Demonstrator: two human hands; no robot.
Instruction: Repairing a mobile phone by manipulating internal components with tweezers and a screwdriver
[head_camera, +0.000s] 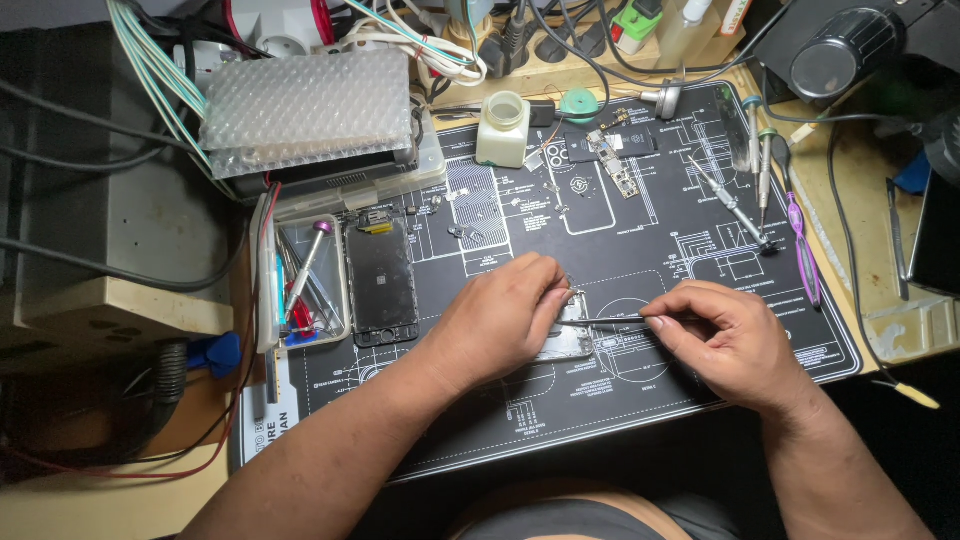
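My left hand rests on a silver phone frame in the middle of the black repair mat, fingers curled over its upper edge and holding it down. My right hand pinches thin metal tweezers whose tip points left into the top of the frame, next to my left fingertips. Most of the frame is hidden under my left hand.
A detached phone screen lies left of my hands beside a clear tray of tools. A white bottle, a circuit board, screwdrivers and a purple pry tool lie farther back and right. Cables crowd the rear.
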